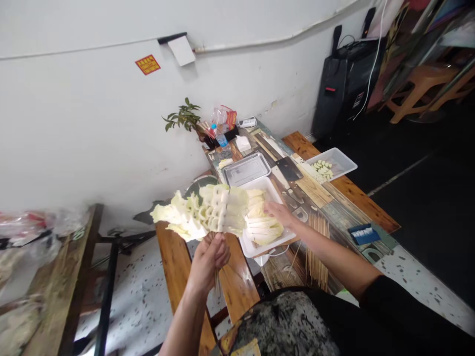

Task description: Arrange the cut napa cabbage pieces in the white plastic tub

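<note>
Above the wooden bench (pixel 174 257), a fan of cabbage skewers (pixel 202 212) is held upright in the left hand (pixel 210 257), fingers clamped round the stick ends, the sticks' long axis running up and away from the wrist. Beside it, the right hand (pixel 279 212) is laid open on cabbage pieces (pixel 264 228) in the white tray (pixel 249 247), fingers apart

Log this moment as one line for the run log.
left hand: holds cabbage skewers | right hand: in white tray on cabbage pieces
</note>
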Demonstrator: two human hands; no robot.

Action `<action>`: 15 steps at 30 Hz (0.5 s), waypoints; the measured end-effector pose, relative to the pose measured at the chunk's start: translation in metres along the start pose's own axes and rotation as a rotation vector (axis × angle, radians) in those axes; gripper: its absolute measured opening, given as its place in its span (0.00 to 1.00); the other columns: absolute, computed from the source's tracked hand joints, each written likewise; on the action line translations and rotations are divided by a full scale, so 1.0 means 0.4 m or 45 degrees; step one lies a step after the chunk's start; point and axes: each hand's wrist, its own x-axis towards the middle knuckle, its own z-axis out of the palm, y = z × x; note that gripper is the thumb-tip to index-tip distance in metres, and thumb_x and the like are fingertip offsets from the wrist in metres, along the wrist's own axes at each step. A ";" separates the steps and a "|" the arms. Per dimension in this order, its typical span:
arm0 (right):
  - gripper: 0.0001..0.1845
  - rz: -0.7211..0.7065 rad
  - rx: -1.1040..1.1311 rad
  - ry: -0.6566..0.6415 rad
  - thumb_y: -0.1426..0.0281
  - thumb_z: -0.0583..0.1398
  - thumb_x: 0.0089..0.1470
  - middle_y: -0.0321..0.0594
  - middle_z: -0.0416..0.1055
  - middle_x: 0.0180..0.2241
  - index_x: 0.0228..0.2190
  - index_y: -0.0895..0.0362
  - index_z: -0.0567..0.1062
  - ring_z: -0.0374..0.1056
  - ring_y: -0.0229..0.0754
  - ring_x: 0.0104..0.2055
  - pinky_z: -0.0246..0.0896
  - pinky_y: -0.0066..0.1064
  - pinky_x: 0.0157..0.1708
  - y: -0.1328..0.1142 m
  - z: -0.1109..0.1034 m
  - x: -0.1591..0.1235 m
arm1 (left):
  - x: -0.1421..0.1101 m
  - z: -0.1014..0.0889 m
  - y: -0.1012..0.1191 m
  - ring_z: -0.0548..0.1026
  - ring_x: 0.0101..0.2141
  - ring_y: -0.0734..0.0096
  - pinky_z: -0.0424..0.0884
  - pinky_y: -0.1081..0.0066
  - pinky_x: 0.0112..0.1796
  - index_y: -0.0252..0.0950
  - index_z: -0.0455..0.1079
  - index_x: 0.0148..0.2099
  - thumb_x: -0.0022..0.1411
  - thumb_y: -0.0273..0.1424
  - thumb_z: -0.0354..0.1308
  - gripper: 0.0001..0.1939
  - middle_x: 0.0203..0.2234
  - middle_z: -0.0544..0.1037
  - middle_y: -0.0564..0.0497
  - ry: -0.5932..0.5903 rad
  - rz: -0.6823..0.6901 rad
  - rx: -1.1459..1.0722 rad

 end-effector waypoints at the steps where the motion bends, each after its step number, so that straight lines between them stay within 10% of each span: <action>1: 0.30 0.021 0.205 -0.027 0.46 0.53 0.62 0.48 0.77 0.48 0.48 0.57 0.77 0.72 0.49 0.51 0.66 0.40 0.51 -0.021 0.002 -0.024 | 0.020 0.012 -0.019 0.48 0.15 0.85 0.50 0.80 0.17 0.38 0.56 0.27 0.57 0.47 0.68 0.26 0.14 0.50 0.65 -0.008 0.020 0.010; 10: 0.44 0.060 0.712 0.023 0.50 0.73 0.39 0.46 0.76 0.51 0.54 0.55 0.69 0.71 0.50 0.55 0.67 0.40 0.55 -0.136 0.105 -0.041 | 0.133 0.090 -0.173 0.47 0.14 0.85 0.46 0.79 0.17 0.41 0.51 0.26 0.52 0.55 0.66 0.31 0.14 0.49 0.66 0.003 0.079 0.121; 15: 0.35 0.126 0.659 0.129 0.55 0.74 0.36 0.38 0.78 0.35 0.42 0.54 0.68 0.75 0.44 0.30 0.72 0.31 0.25 -0.107 0.152 -0.009 | 0.172 0.085 -0.195 0.59 0.16 0.78 0.56 0.75 0.21 0.39 0.56 0.19 0.59 0.45 0.57 0.23 0.11 0.61 0.56 -0.027 0.089 0.551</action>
